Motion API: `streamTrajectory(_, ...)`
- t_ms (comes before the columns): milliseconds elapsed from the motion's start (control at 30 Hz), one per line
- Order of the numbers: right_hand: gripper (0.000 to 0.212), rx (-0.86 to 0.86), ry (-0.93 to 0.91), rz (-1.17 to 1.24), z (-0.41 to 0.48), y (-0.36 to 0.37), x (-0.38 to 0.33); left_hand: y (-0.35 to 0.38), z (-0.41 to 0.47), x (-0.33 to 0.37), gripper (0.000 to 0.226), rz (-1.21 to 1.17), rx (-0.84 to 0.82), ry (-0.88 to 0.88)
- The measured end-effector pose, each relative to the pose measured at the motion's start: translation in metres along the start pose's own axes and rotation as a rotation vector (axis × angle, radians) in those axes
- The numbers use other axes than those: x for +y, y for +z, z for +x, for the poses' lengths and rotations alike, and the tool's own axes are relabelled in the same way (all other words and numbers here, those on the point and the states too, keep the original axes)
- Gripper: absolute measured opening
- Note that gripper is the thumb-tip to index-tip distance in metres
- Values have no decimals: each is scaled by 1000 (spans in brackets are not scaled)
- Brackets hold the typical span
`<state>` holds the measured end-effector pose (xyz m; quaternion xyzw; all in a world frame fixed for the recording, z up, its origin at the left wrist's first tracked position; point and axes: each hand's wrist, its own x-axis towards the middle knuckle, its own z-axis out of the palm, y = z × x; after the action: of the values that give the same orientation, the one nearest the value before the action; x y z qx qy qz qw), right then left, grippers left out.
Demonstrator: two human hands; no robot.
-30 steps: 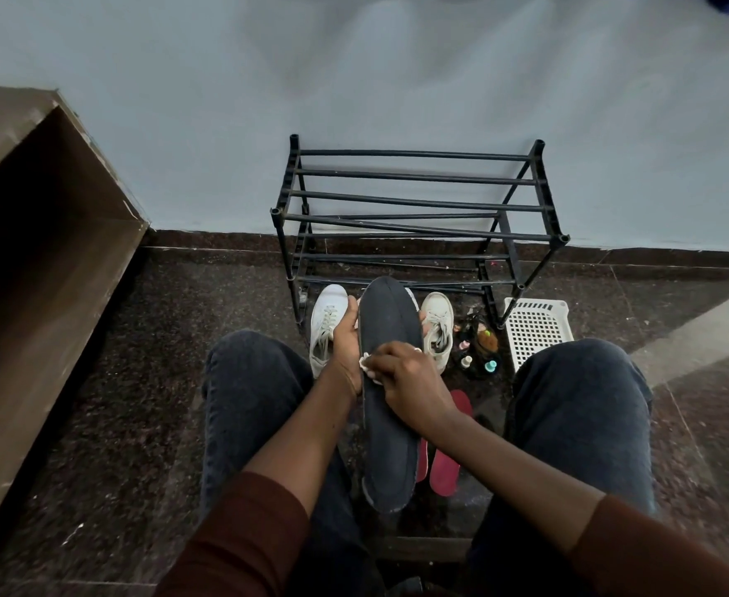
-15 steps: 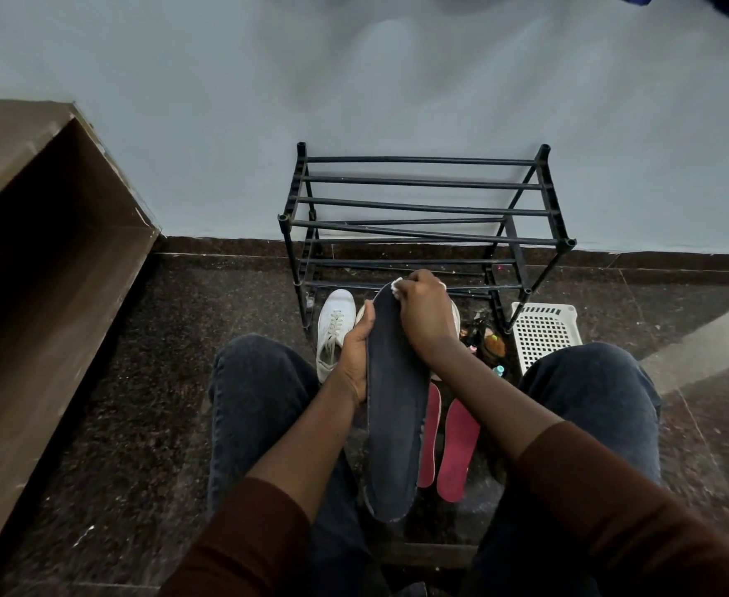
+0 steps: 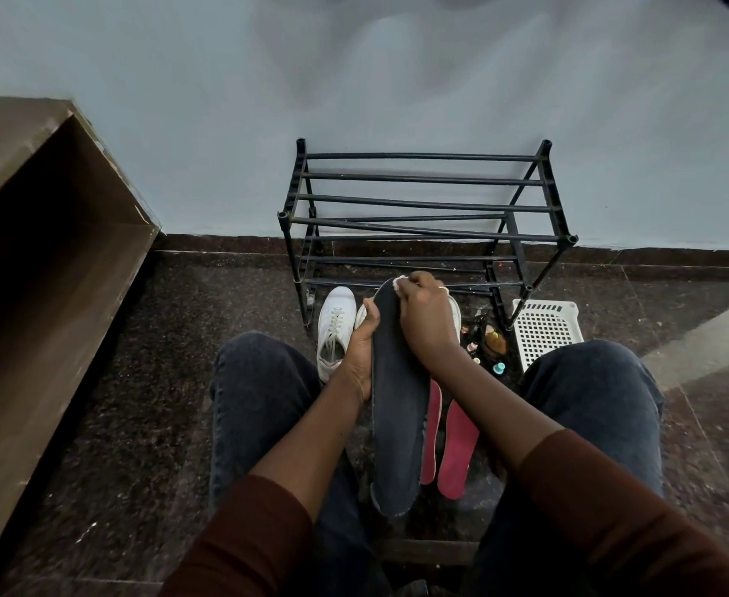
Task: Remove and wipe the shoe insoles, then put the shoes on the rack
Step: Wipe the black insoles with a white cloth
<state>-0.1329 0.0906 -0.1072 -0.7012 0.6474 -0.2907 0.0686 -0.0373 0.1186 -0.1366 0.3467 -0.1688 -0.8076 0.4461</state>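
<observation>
While the left hand [image 3: 360, 355] grips the dark insole [image 3: 397, 407], the right hand [image 3: 427, 325] pinches a white cloth [image 3: 398, 283] against its tip.

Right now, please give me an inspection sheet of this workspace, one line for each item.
Surface: dark speckled stone floor.
Job's things: dark insole held up; two pink insoles on floor; white shoes before black rack, whose bars carry no shoes.
Clutter: small bottles; white basket.
Hands: left hand grips insole's edge; right hand presses white cloth at its far tip.
Cables: nothing seen.
Surroundings: pale wall; brown cabinet on the left.
</observation>
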Motion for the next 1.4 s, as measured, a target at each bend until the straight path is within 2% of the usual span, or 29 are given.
streamTrajectory(67, 13, 32, 84, -5, 2, 2, -1, -1, -1, 1, 67, 0, -14, -11)
streamTrajectory(133, 14, 42, 81, 24, 2, 4, -4, 3, -4, 2, 71, 47, 34, 5)
streamTrajectory(200, 15, 23, 25, 63, -2, 4, -10, 5, -7, 3, 78, 147, 66, 47)
streamTrajectory(300, 25, -92, -185, 133, -17, 6, -19, -2, 0, 2, 94, 324, 88, 47)
streamTrajectory(367, 33, -131, -245, 132, -20, 5, -17, -4, 2, 0, 98, 318, 44, 77)
streamTrajectory(433, 23, -91, -206, 67, -13, 4, -10, -3, 1, 0, 107, 219, -6, 70)
streamTrajectory(500, 10, -44, -89, -1, -6, 2, -5, 3, -4, 3, 102, 65, -26, 63)
streamTrajectory(567, 12, -38, 14, -52, -4, -1, -5, 8, -8, 5, 88, 50, 9, 37)
streamTrajectory(667, 17, -81, 59, -61, -8, 2, -10, 8, -9, 5, 79, 18, 71, 17)
streamTrajectory(700, 16, -83, 60, -32, -10, 4, -11, 8, -10, 7, 82, 20, 108, 10)
streamTrajectory(800, 15, -148, -27, 53, -20, 8, -18, 7, -8, 7, 112, 51, 106, 27)
streamTrajectory(833, 15, -172, -80, 66, -24, 8, -19, 5, -4, 5, 110, 85, 146, 52)
streamTrajectory(867, 15, -192, -121, 72, -28, 7, -21, 5, -4, 7, 93, 138, 192, 83)
streamTrajectory(900, 14, -201, -141, 73, -31, 6, -20, 4, -4, 8, 74, 177, 161, 95)
streamTrajectory(933, 12, -204, -142, 57, -31, 4, -18, 2, -2, 7, 69, 175, 132, 86)
streamTrajectory(1000, 7, -165, -107, -22, -27, 0, -11, 0, -3, 5, 80, 123, 96, 39)
streamTrajectory(1067, 7, -102, -17, -95, -22, -5, -6, 0, -5, 9, 64, 93, 142, 45)
streamTrajectory(1100, 9, -82, 31, -124, -20, -8, -5, -3, -2, 8, 62, 77, 111, 39)
streamTrajectory(1233, 18, -116, 105, -98, -18, -9, -9, -8, 2, 3, 65, 26, 76, 32)
streamTrajectory(1400, 18, -202, 11, 122, -39, -3, -27, -9, 3, 3, 86, 34, 148, 74)
